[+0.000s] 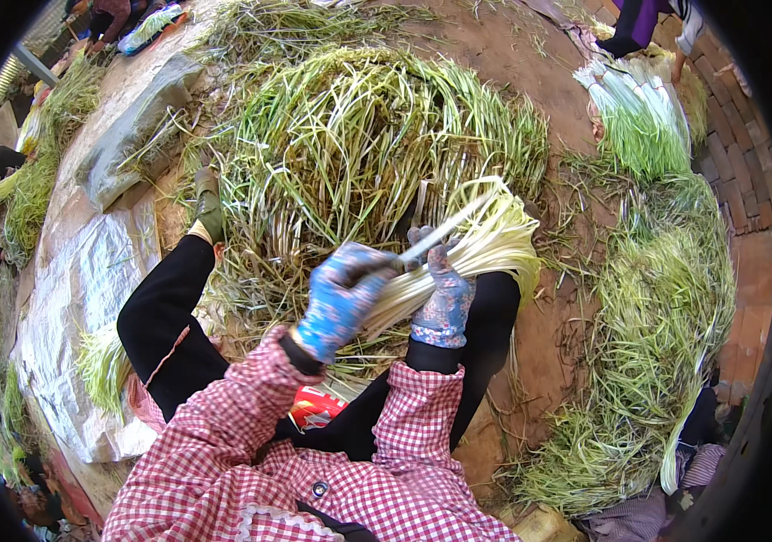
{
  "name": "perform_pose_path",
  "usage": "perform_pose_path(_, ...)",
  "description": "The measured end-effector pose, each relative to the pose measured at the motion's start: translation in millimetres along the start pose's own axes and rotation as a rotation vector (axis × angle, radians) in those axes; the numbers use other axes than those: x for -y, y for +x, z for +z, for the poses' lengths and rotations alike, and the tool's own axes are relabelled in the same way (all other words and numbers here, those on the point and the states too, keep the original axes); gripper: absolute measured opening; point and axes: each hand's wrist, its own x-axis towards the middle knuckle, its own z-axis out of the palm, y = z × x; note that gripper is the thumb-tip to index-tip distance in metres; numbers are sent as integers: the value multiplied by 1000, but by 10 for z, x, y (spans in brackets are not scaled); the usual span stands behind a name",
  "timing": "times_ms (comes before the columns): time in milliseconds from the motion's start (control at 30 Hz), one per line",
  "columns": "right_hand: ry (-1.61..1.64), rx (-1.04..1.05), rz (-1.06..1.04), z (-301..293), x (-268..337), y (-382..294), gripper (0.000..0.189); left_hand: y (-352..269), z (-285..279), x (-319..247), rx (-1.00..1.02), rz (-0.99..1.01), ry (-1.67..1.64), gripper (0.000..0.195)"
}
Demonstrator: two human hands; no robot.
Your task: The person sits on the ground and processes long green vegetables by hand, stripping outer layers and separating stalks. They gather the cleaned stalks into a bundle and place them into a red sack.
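Observation:
Both my hands wear blue flowered gloves with grey palms. My right hand [441,295] is wrapped around a bundle of pale yellow leafy stalks [487,247], which look like blanched chives. The white stalk ends point down and left; the yellow tips droop over my right knee. Close beside it, my left hand [348,298] pinches a narrow whitish strip [443,229]. The strip slants up across the bundle and is blurred, so I cannot tell whether it is a stalk or a tie. A large heap of green-yellow stalks [359,129] lies before my legs.
To the right stretches a long pile of limp leaves [657,305], with tied white-and-green bundles [643,101] above it. A small bundle [102,366] rests on a silvery plastic sheet [67,298] at left. A red package [314,406] lies between my legs. Other people sit around the rim.

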Motion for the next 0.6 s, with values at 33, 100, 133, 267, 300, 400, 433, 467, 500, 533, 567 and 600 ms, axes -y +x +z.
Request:
perform_pose_path(33,-34,-13,-10,1,-8,-8,36,1,100,4,111,74,126,16)
perform_pose_path(100,-136,-80,-7,-21,13,-25,33,-38,247,21,89,106,123,17)
perform_pose_path(133,-168,-70,34,-23,18,-43,32,-84,310,30,84,64,75,17)
perform_pose_path(267,-120,-70,126,-28,87,-94,27,-265,90,160,-57,-315,-223,13)
perform_pose_path(300,-56,-44,157,-24,93,-101,25,-312,-38,222,-106,-391,-290,13)
perform_pose_path(400,184,-73,52,-54,165,-71,20,-203,-590,638,-331,-425,-74,15)
perform_pose_path(433,282,-69,-1,-72,191,-64,19,-157,-719,819,-420,-543,110,16)
perform_pose_path(467,210,-162,-46,-61,157,-51,20,-144,-769,1003,-363,-421,155,17)
perform_pose_path(500,228,-117,-21,-70,159,-44,21,-123,-783,1179,-327,-363,227,18)
perform_pose_path(533,222,-97,-20,-70,135,-50,22,-109,-764,1332,-295,-377,315,19)
perform_pose_path(567,197,-22,-6,-75,125,-51,23,-75,-669,1468,-238,-360,356,20)
perform_pose_path(600,224,-45,15,-83,123,-36,35,-103,-570,1554,-151,-401,418,20)
